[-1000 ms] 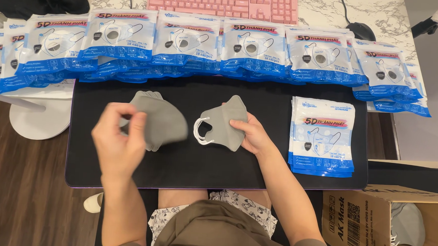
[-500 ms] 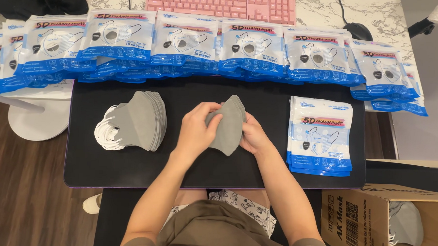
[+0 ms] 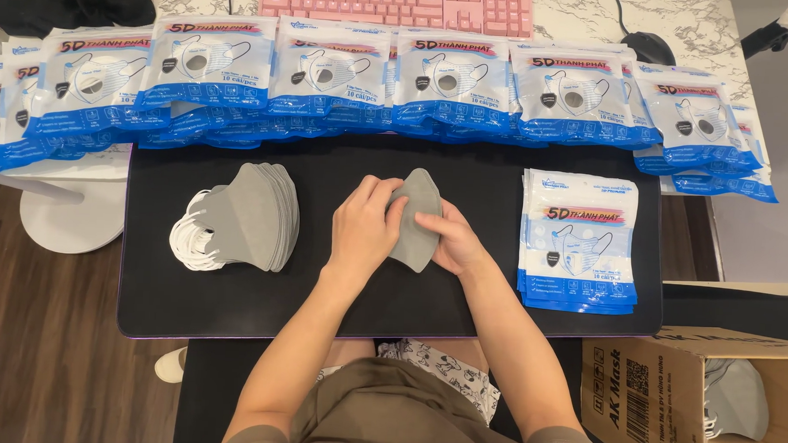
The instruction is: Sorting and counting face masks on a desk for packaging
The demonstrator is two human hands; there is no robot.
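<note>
2 hands meet on 1 folded grey mask (image 3: pixel 418 221) at the middle of the black mat (image 3: pixel 320 298) on your surface. Your left hand (image 3: pixel 363 231) lies curled over the mask's left side, fingers closed onto it; your right hand (image 3: pixel 449 242) pinches its right edge from beneath. To the left on the mat sits a fanned stack of grey masks (image 3: pixel 251 217) with white ear loops. To the right lies a pile of blue-and-white packets (image 3: pixel 577 243). Along the far edge runs a row of packets (image 3: pixel 382 84), and a cardboard box (image 3: pixel 670 393) stands near right.
</note>
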